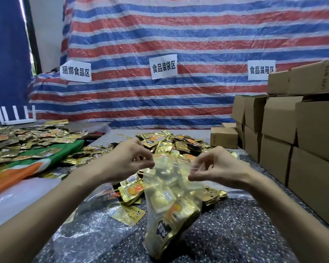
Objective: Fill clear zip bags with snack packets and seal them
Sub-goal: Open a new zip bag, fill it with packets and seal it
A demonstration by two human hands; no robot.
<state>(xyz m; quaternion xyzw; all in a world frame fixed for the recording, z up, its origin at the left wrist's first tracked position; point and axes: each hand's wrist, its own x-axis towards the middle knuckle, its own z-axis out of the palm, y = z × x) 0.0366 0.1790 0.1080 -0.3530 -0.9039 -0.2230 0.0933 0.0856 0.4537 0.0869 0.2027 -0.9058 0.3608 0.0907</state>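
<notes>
A clear zip bag [169, 202] stuffed with gold snack packets stands on the speckled table [235, 234] in front of me. My left hand [127, 160] pinches the left end of the bag's red zip strip. My right hand [215, 166] pinches the right end of the same strip. The bag's mouth stretches between the two hands. Loose gold snack packets [179, 143] lie heaped behind the bag, and a few more packets [130, 194] lie just left of it.
Another heap of gold packets [27, 139] covers the left table over a green and orange cloth [36, 168]. Empty clear bags [87, 230] lie at the lower left. Stacked cardboard boxes [292, 130] wall the right side. A white router [17, 114] stands far left.
</notes>
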